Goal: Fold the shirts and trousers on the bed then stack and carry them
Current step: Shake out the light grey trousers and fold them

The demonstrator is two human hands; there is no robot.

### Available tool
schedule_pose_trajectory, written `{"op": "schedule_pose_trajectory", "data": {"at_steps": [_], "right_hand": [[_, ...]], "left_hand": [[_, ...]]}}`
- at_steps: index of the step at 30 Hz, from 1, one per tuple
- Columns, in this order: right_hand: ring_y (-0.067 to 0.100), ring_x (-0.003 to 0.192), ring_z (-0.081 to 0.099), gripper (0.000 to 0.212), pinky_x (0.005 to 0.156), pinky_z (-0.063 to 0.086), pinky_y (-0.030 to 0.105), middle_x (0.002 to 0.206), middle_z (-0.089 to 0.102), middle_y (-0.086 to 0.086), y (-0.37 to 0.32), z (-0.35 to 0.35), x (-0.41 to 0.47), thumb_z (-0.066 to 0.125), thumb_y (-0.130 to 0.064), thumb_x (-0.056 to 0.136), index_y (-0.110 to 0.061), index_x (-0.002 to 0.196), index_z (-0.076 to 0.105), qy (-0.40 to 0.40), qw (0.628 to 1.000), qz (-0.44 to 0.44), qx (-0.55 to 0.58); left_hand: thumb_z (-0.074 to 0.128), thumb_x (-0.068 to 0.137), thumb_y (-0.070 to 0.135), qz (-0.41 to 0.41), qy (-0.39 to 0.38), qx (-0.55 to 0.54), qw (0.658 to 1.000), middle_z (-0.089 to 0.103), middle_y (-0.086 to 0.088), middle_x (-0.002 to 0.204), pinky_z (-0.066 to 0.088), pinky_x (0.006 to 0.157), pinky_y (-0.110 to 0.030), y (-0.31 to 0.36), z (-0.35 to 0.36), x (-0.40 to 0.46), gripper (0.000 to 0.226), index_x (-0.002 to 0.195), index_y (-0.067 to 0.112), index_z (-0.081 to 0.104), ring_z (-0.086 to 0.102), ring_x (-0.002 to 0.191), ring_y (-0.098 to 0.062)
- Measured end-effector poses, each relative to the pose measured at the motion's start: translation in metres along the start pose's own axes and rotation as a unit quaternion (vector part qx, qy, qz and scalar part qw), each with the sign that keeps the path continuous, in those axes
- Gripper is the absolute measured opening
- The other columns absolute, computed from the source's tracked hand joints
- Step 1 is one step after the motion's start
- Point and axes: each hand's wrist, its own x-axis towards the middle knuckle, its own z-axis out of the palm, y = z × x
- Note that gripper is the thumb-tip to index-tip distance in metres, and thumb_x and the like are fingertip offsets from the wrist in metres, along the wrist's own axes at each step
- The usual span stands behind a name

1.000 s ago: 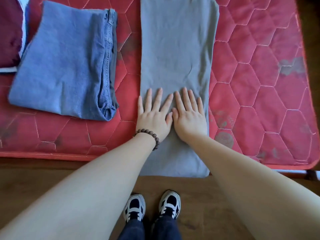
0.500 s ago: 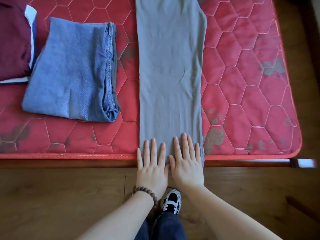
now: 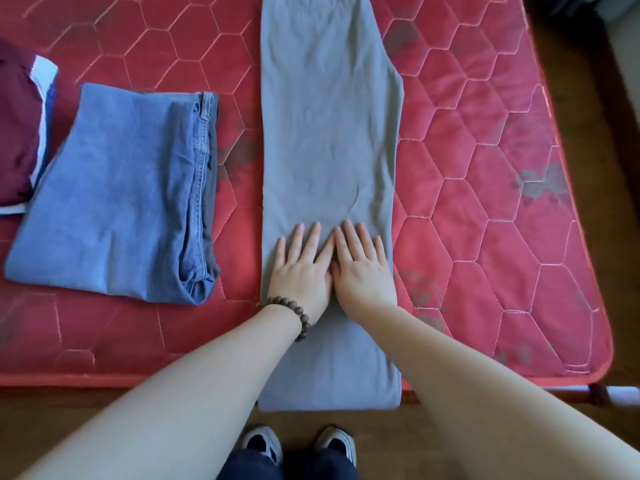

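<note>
Head view: only view.
Grey garment (image 3: 329,140): long strip on the bed (image 3: 485,168), running 12 to 6 o'clock; near end hangs over the edge.
Left hand (image 3: 300,268): flat, fingers straight, pressing the garment, gripping nothing.
Right hand (image 3: 363,268): flat alongside, touching the left hand, gripping nothing.
Jeans (image 3: 114,192): folded, at 9 o'clock.
Maroon garment (image 3: 15,129): far 9 o'clock.
Risk: overhanging end may drag the strip off the bed; uneven pressing may skew the fold.
</note>
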Motion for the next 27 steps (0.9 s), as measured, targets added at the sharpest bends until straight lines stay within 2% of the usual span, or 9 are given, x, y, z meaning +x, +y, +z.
{"op": "schedule_pose_trajectory", "data": {"at_steps": [4,9,15,20,27], "right_hand": [[0.021,0.148,-0.010,0.055,0.117,-0.011,0.041,0.162,-0.003,-0.001,0.005,-0.007,0.043,0.023,-0.035,0.103,-0.022,0.153,0.006,-0.012,1.000,-0.002,-0.019],[0.020,0.147,-0.012,0.055,0.118,-0.011,0.043,0.161,-0.005,-0.001,0.007,-0.019,0.121,0.021,-0.037,0.103,-0.026,0.153,0.003,0.004,0.999,0.025,-0.036],[0.022,0.147,-0.013,0.056,0.118,-0.007,0.048,0.161,-0.007,-0.002,0.013,-0.039,0.193,0.019,-0.050,0.099,-0.039,0.151,0.002,-0.005,0.998,0.039,-0.048],[0.025,0.147,-0.016,0.057,0.118,-0.009,0.049,0.160,-0.014,0.001,0.019,-0.049,0.241,0.013,-0.056,0.095,-0.045,0.148,-0.005,-0.005,0.996,0.047,-0.069],[0.022,0.147,-0.013,0.056,0.117,-0.011,0.049,0.161,-0.010,0.004,0.028,-0.066,0.313,0.010,-0.056,0.096,-0.044,0.149,-0.003,0.013,0.996,0.042,-0.080]], "left_hand": [[0.025,0.099,0.036,-0.007,0.015,-0.001,1.000,0.001,0.006,0.162,-0.004,0.119,-0.047,-0.014,-0.008,0.045,0.056,0.153,0.030,0.010,-0.005,0.148,-0.022],[0.020,0.098,0.040,-0.019,0.030,0.008,0.999,-0.002,0.008,0.162,-0.004,0.116,-0.055,-0.036,-0.019,0.122,0.056,0.152,0.035,0.007,-0.008,0.148,-0.026],[0.026,0.097,0.042,-0.037,0.054,-0.001,0.998,-0.001,0.008,0.162,-0.008,0.115,-0.058,-0.058,-0.034,0.187,0.057,0.151,0.039,0.006,-0.010,0.147,-0.029],[0.021,0.093,0.042,-0.053,0.073,0.009,0.996,0.000,0.010,0.161,-0.014,0.109,-0.064,-0.065,-0.042,0.229,0.060,0.151,0.040,0.004,-0.011,0.147,-0.030],[0.025,0.097,0.043,-0.029,0.107,0.020,0.994,0.004,0.003,0.162,-0.004,0.117,-0.054,-0.081,-0.061,0.300,0.058,0.152,0.036,0.008,-0.004,0.147,-0.032]]}}
